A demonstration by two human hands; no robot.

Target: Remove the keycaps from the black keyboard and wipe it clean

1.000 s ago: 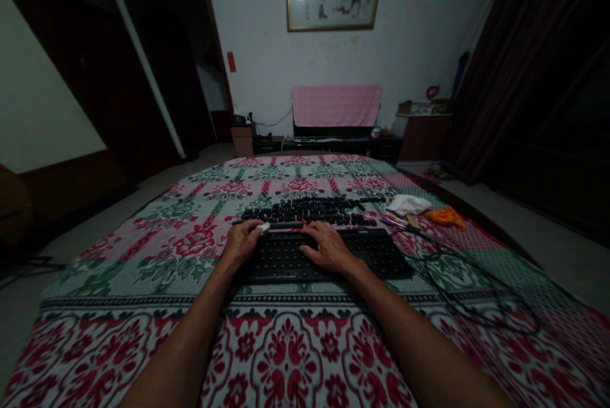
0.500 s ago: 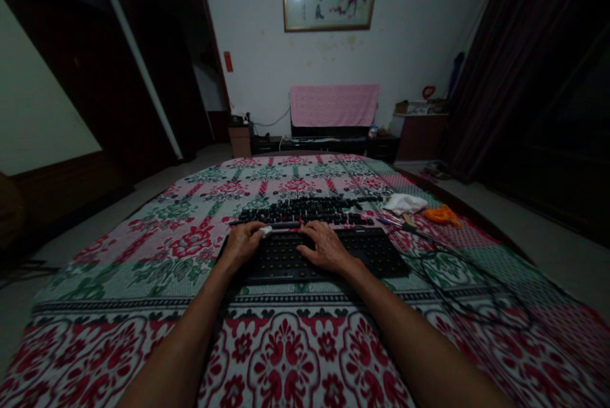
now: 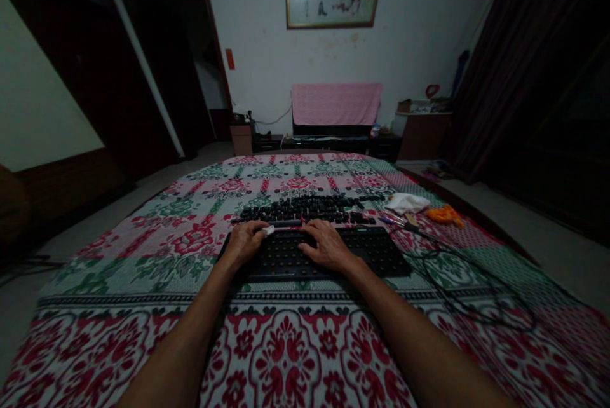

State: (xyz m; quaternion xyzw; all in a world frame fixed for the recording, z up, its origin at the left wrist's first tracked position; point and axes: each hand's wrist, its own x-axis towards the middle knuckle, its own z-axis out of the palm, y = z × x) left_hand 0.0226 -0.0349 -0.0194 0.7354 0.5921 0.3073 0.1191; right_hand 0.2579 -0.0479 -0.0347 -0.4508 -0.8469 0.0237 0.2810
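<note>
A black keyboard base [image 3: 281,263] with its keycaps off lies on the patterned cloth, rows of small studs showing. At its upper left, my left hand [image 3: 245,241] is closed on a small white wad [image 3: 269,230], which looks like tissue or cloth. My right hand [image 3: 326,244] rests over the middle of the base, thumb apart from the fingers and fingertips by the far edge. Just beyond that edge lies a long dark bar [image 3: 281,223], with something red by the right fingertips. Loose black keycaps [image 3: 305,208] are spread in rows behind it.
Right of the keycaps lie a crumpled white cloth [image 3: 408,203], an orange cloth [image 3: 445,215] and some thin tools [image 3: 400,222]. A black cable [image 3: 476,297] loops over the tablecloth [image 3: 286,357] on the right. A pink cloth [image 3: 337,103] hangs by the far wall.
The view has shifted slightly. Both hands keep nearly the same places on the keyboard base, and the white wad stays in my left hand.
</note>
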